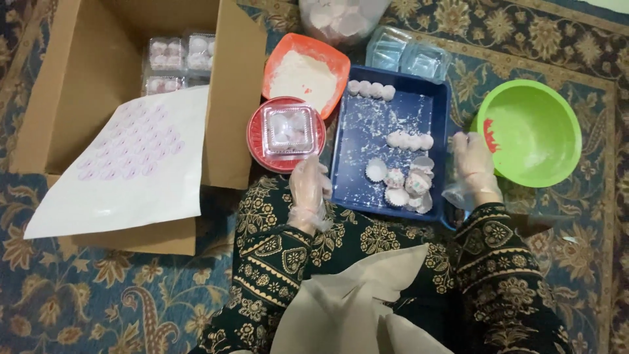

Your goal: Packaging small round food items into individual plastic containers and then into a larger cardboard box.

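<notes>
Left hand (309,187), in a thin clear glove, rests at the left rim of the blue tray (341,131), just below the red plate (254,134). Fingers loosely curled, holding nothing that I can see. Right hand (473,164), also gloved, sits at the tray's right rim beside the green bowl (550,105); fingers bent, and I can't tell if it pinches anything.

Clear box (287,131) with 4 pale sweets sits on the red plate, lid looks closed. Judgement: very light, thin plastic, flexes and dents easily. Take it by 2 opposite side edges, keep it level, no squeeze on the lid.

Sweets (409,139) lie in rows on the tray, dusted white, with paper cups (406,187) near the bottom right corner. Likely soft and tacky; pinch gently at the sides, or lift by the cup.

Orange tray (282,56) of white powder lies above the plate. Carton (72,85) on the left holds packed boxes; a sticker sheet (131,164) lies across it. All on the carpet (85,288).
</notes>
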